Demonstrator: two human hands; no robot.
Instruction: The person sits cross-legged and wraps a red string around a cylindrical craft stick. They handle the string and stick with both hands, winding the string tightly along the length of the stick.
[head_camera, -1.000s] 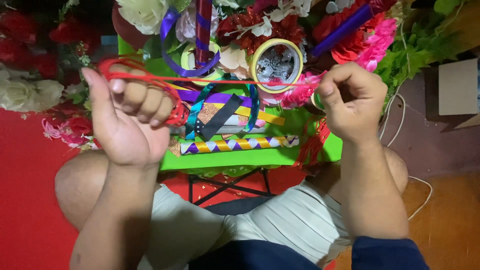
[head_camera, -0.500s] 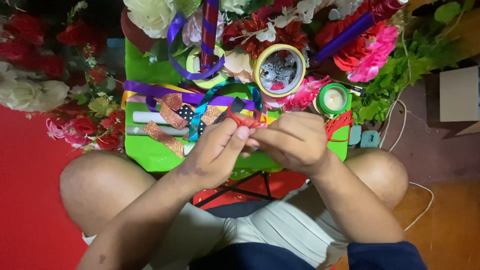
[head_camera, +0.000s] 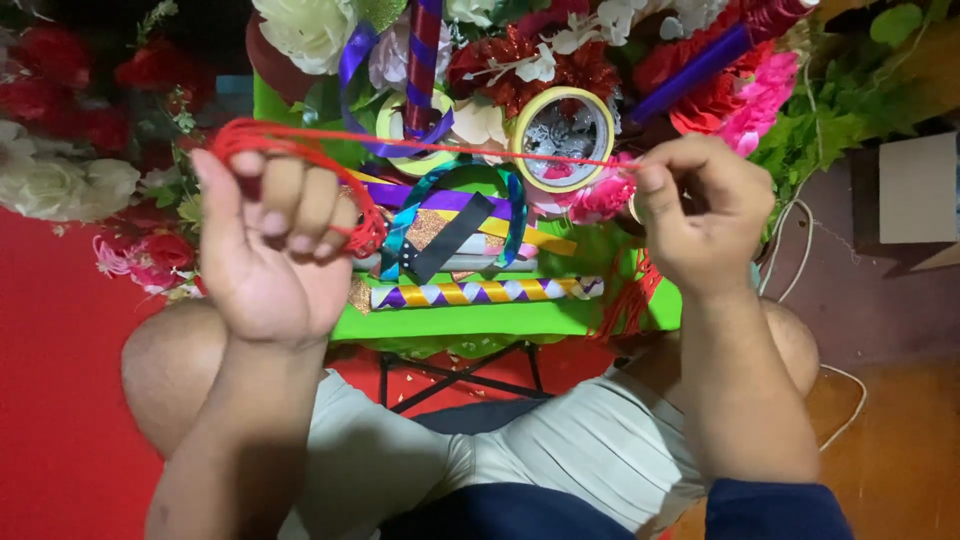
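A small bright green worktop (head_camera: 500, 320) on black metal legs carries a stick wrapped in purple, yellow and white ribbon (head_camera: 487, 292) near its front edge, a yellow roll of tape (head_camera: 561, 137), loose purple, teal and black ribbons (head_camera: 450, 215), and artificial flowers (head_camera: 520, 65) at the back.

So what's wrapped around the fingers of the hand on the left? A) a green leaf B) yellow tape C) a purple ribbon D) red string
D: red string loops around the left hand's fingers and stretches across to the right hand, which pinches its other end.
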